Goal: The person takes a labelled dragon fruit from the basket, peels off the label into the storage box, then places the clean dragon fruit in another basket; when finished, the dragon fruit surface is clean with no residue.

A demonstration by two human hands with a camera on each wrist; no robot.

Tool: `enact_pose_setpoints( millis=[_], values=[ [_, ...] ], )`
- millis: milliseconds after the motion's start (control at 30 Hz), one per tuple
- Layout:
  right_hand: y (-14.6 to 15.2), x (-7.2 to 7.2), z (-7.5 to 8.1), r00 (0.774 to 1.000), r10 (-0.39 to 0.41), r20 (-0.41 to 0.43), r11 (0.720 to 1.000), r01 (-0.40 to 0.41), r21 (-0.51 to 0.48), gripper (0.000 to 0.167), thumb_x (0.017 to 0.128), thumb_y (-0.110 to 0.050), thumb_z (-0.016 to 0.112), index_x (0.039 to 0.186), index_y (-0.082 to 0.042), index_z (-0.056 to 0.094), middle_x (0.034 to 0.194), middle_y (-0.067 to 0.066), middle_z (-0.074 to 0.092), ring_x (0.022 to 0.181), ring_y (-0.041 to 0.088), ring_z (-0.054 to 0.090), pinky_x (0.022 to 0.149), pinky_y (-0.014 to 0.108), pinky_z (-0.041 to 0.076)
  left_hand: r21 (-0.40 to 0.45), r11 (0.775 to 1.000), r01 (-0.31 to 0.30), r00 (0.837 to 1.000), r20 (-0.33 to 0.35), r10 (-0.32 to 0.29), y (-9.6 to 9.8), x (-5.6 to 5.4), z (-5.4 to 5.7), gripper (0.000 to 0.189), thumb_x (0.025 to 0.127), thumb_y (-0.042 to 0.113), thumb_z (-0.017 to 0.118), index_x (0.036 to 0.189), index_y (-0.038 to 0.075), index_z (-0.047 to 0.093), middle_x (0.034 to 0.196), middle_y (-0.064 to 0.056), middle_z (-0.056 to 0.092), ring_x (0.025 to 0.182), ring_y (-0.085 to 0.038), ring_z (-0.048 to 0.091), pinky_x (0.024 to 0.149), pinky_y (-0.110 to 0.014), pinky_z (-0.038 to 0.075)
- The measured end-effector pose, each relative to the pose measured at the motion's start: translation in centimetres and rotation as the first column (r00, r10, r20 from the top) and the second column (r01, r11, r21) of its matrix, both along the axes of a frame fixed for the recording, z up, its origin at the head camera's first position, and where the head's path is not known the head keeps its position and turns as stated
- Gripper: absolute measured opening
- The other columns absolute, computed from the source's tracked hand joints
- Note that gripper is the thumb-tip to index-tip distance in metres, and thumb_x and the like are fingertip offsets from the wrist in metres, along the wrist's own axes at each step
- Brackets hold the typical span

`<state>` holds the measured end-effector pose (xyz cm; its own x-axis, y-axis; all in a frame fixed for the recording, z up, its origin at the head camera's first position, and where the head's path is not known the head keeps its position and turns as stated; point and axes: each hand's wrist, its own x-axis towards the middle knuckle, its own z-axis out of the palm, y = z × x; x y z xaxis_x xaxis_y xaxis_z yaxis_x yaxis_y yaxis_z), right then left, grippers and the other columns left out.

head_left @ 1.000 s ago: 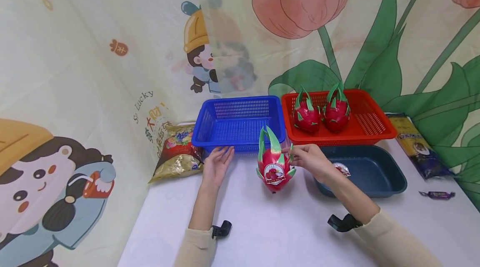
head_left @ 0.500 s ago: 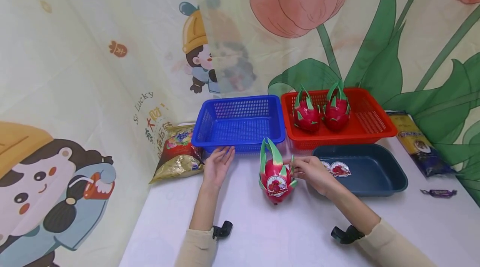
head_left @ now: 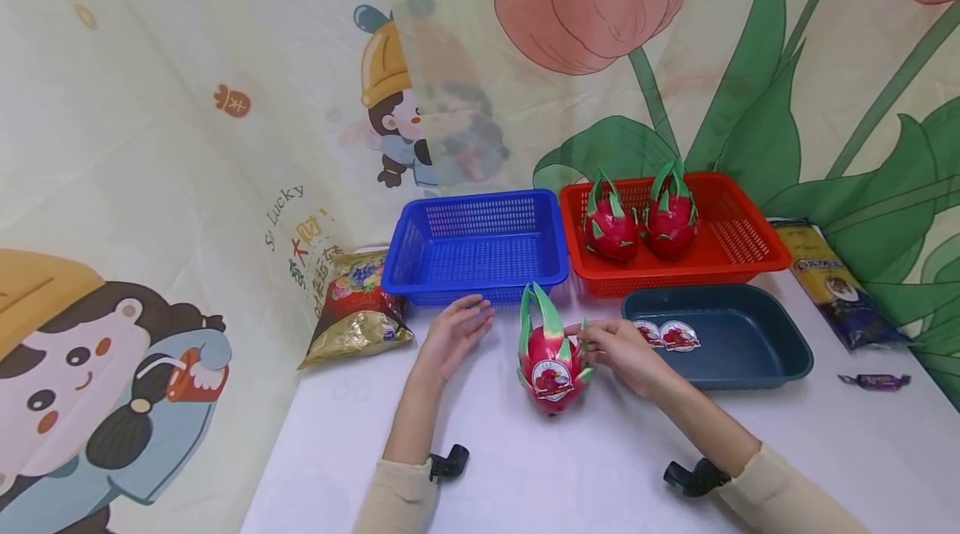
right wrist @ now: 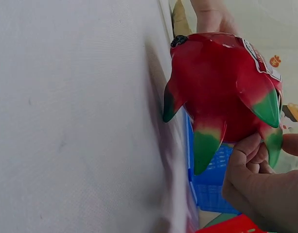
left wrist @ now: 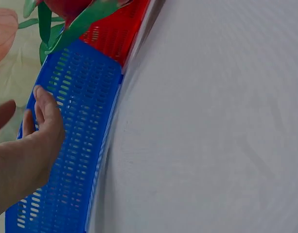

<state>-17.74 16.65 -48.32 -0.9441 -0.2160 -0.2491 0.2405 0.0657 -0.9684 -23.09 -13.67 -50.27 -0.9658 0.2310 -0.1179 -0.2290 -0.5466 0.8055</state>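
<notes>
A pink-red dragon fruit (head_left: 546, 348) with green leaf tips and a round sticker (head_left: 552, 380) is over the middle of the table. My right hand (head_left: 628, 355) pinches one of its green scales at its right side; the right wrist view shows the thumb and fingers about that scale. Seen from there, the fruit (right wrist: 212, 82) appears a little apart from the tabletop. My left hand (head_left: 456, 336) stands to the fruit's left, fingers loosely bent and holding nothing, in front of the blue basket (head_left: 480, 298).
Two more dragon fruits (head_left: 611, 230) stand in a red basket (head_left: 750, 263) at the back right. A dark blue tub (head_left: 738, 351) holds round stickers (head_left: 679, 336). Bagged packs lie left (head_left: 356, 313) and right (head_left: 840, 284). A purple-wrapped candy (head_left: 874, 381) lies at far right.
The dragon fruit in my right hand has come lower and nearer to me. My left hand has moved off the blue basket's front, slightly to the right.
</notes>
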Motion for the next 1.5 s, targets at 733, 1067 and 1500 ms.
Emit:
enact_pose_setpoints(
  millis=[733,1067,1500],
  values=[
    [0.8,2.2,0.3,0.892,-0.189,-0.411,0.922,0.306,0.239,0.042,0.096,-0.034,0.077,0.129,-0.008,0.070,0.118,0.012,0.072,0.106,0.028,0.071,0.085,0.014,0.056,-0.357,0.915,0.190,0.953,-0.157,-0.259,4.0,1.9,0.8,0.041,0.092,-0.009,0.071,0.132,-0.010,0.063,0.108,-0.006,0.076,0.098,-0.014,0.073,0.087,-0.031,0.063],
    [0.5,5.1,1.1,0.873,-0.053,-0.485,0.937,0.211,0.278,0.037,0.088,-0.024,0.086,0.121,-0.011,0.074,0.106,0.003,0.077,0.095,0.018,0.075,0.080,0.019,0.061,-0.366,0.913,0.179,0.959,-0.141,-0.245,4.3,2.2,1.2,0.039,0.093,-0.006,0.071,0.130,-0.014,0.062,0.106,-0.008,0.076,0.097,-0.015,0.074,0.090,-0.032,0.062],
    [-0.1,6.6,1.3,0.889,-0.028,-0.458,0.933,0.188,0.308,0.034,0.083,-0.015,0.090,0.114,-0.012,0.076,0.099,0.000,0.077,0.087,0.011,0.075,0.078,0.023,0.063,-0.373,0.920,0.123,0.976,-0.124,-0.180,5.0,3.4,0.9,0.040,0.088,-0.008,0.076,0.126,-0.011,0.067,0.102,-0.008,0.079,0.093,-0.014,0.075,0.085,-0.028,0.063]
  ],
)
